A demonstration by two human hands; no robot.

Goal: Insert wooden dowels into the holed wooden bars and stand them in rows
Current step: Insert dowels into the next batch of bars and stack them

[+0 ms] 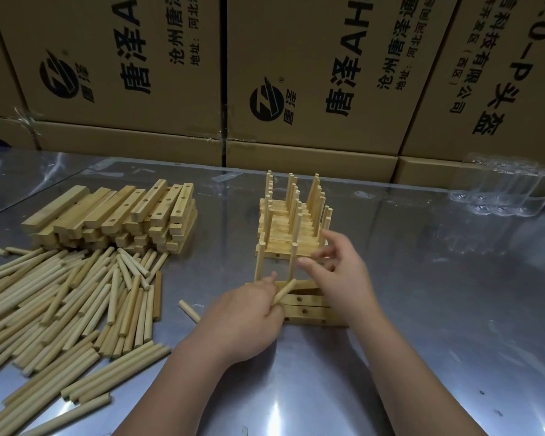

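Holding: my left hand [246, 313] is curled tight round one dowel [284, 292], clamped on its lower end; the free end tilts up and to the right over the near bars [309, 308].
Right hand: my right hand [343, 278] is over the right end of the near bars, fingers spread apart and loose, gripping nothing. It's blurred, so I can't tell if a fingertip touches the closer of the upright dowels [294, 262].
Bars in work: the near bars lie flat and stacked on the surface [422, 309], between my two hands, side holes facing me. At least two layers.
Standing so far: two upright dowels rise from the top near bar, one at its left end and one about mid-length.
Done work: finished rows [291, 221] sit just behind the near bars, bars packed side by side with dowels standing in three lines running away from me.
Bar supply: bar stack [114, 215] at far left, holed bars piled several layers high, some holes facing up.
Dowel supply: dowel pile [76, 309] spreads loose across the left of the surface, in front of the bar stack.
Loose piece: stray dowel [189, 310] lies flat just left of my left hand, well apart from the pile's edge.
Backdrop: boxes [123, 73], brown cardboard with black print, stand along the far edge.
Far right: clear plastic packs [504, 191] rest against the boxes; can't tell what's in them.
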